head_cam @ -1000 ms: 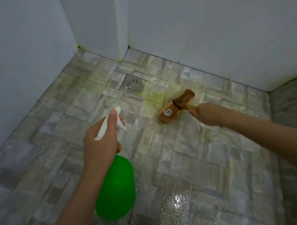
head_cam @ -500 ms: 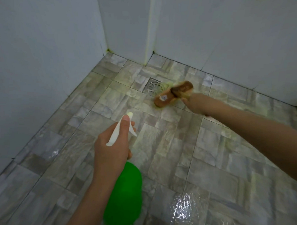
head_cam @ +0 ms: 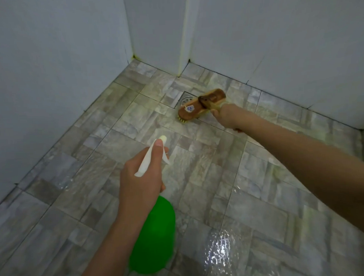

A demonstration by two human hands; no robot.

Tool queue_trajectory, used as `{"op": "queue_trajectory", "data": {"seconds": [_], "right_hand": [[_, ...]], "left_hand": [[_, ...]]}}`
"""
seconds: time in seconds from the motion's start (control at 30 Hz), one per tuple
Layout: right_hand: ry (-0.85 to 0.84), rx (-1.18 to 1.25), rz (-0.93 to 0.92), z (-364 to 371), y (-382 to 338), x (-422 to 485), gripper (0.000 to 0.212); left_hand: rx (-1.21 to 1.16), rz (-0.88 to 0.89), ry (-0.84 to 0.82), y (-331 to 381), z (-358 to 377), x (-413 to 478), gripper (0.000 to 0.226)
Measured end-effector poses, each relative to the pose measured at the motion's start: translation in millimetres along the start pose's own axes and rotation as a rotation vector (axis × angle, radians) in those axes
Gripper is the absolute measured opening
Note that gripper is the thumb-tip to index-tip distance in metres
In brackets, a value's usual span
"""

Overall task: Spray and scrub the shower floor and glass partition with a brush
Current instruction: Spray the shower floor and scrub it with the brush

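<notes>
left hand (head_cam: 140, 180): grips the green spray bottle (head_cam: 152, 238), nozzle aimed forward
right hand (head_cam: 227, 115): holds the brush (head_cam: 200, 106) handle
brush: bristles down on the wet tile floor (head_cam: 95, 171), half covering the drain (head_cam: 186, 99)

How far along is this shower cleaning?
Partway, I'd guess. Done: the floor looks wet, with a shiny patch nearest the camera, so spraying has happened. In hand: the right grip holds the brush on the tiles at the drain, while the left grip holds the green spray bottle. Left: the rest of the floor, and the glass partition, which I cannot pick out here.
</notes>
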State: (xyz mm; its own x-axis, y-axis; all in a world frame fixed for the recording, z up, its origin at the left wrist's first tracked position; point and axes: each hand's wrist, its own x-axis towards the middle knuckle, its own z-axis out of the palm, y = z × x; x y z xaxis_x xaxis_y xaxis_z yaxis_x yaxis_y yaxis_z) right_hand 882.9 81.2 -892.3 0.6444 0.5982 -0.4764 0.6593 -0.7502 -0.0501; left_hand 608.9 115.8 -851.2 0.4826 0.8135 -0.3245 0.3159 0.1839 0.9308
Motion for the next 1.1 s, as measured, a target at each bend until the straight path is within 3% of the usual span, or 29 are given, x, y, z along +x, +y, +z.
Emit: {"op": "queue_trajectory", "data": {"seconds": [0.2,0.33,0.4,0.5,0.7,0.87,0.93,1.1], "right_hand": [[-0.021,0.032,0.256,43,153,-72,0.059],[-0.131,0.126,0.491,83,255,-186,0.055],[-0.18,0.145,0.56,117,273,-252,0.05],[-0.193,0.148,0.519,144,254,-291,0.041],[-0.048,0.221,0.458,121,220,-219,0.052],[-0.141,0.356,0.655,184,209,-365,0.046],[-0.15,0.383,0.648,199,196,-389,0.043],[0.0,0.328,0.475,164,181,-265,0.043]], "left_hand": [[0.005,-0.018,-0.037,-2,11,-14,0.035],[0.065,0.015,-0.123,-9,29,-22,0.031],[0.076,0.027,-0.161,-10,36,-28,0.029],[0.109,0.038,-0.21,-9,51,-38,0.029],[0.231,0.083,-0.374,-5,81,-58,0.033],[0.226,0.073,-0.421,-7,81,-74,0.038],[0.231,0.062,-0.418,-7,85,-78,0.039],[0.248,0.075,-0.415,-12,89,-80,0.036]]}}
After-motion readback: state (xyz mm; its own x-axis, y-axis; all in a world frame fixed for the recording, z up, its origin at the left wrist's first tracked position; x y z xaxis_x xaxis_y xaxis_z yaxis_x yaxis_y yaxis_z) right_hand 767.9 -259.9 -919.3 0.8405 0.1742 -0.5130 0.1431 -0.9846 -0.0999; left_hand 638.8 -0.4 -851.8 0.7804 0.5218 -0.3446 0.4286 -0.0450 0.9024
